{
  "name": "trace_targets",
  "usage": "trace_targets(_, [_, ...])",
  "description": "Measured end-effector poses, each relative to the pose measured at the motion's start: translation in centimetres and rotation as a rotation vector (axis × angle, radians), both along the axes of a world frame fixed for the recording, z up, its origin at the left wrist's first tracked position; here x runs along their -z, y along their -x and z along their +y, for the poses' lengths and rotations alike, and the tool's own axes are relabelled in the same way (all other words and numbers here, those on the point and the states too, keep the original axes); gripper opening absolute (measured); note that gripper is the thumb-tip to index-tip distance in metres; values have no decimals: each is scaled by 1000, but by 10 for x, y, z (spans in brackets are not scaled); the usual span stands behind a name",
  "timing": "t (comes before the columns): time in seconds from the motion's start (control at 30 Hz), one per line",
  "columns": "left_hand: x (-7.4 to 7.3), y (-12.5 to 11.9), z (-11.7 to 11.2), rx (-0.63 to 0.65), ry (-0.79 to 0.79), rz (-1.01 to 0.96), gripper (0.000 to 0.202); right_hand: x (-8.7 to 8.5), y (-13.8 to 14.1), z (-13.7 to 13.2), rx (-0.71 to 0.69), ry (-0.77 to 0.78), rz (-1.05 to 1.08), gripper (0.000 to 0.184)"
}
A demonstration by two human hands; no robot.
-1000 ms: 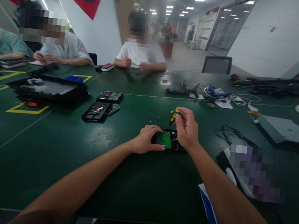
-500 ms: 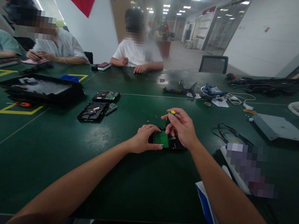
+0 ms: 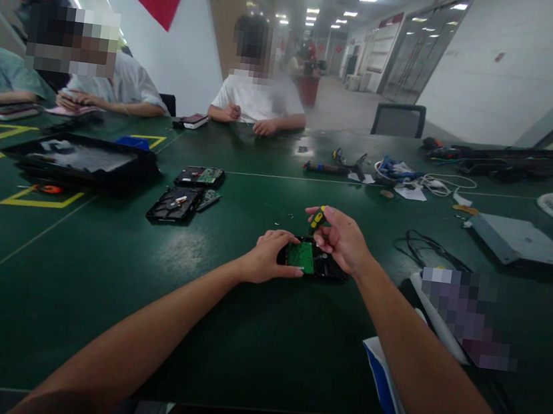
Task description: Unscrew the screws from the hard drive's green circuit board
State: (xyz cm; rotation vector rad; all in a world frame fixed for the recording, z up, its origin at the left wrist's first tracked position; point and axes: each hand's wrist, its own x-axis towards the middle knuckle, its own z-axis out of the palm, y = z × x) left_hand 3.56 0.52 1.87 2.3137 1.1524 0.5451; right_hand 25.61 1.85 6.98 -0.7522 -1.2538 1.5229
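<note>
A black hard drive (image 3: 332, 267) lies on the green table in front of me, its green circuit board (image 3: 302, 257) facing up. My left hand (image 3: 273, 255) grips the drive's left end, thumb along the near edge and fingers over the far side. In my right hand (image 3: 342, 236) is a screwdriver with a yellow and black handle (image 3: 317, 219), held tilted above the board's far right part. The screwdriver's tip is hidden, so I cannot tell whether it touches the drive. Tiny metal bits (image 3: 277, 223), perhaps screws, lie beyond the drive.
Left of my hands are a hard drive (image 3: 200, 175), a black drive body (image 3: 174, 205) and a loose circuit board (image 3: 209, 200). A black tray (image 3: 81, 159) stands farther left. On the right are a grey metal box (image 3: 527, 241), cables (image 3: 432, 250) and a blurred-out object. Other people sit across the table.
The screwdriver has gone from nearly upright to tilted, its handle top leaning right, and my right fingers have shifted around it. My left hand keeps its hold. The view has shifted slightly.
</note>
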Motion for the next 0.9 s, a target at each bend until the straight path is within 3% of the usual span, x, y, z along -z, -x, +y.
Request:
trace_targets(0.23, [-3,0,-1,-1,0,1,74,-2,-2,-2,-74,17,8,31])
trace_targets(0.5, [-1,-1,-1,3,-3,10,75,2,-2,2,-85,119,49,46])
trace_targets(0.9, [1,0,1,0,-11,-9,75,-1,-2,-2,-67,34,11,34])
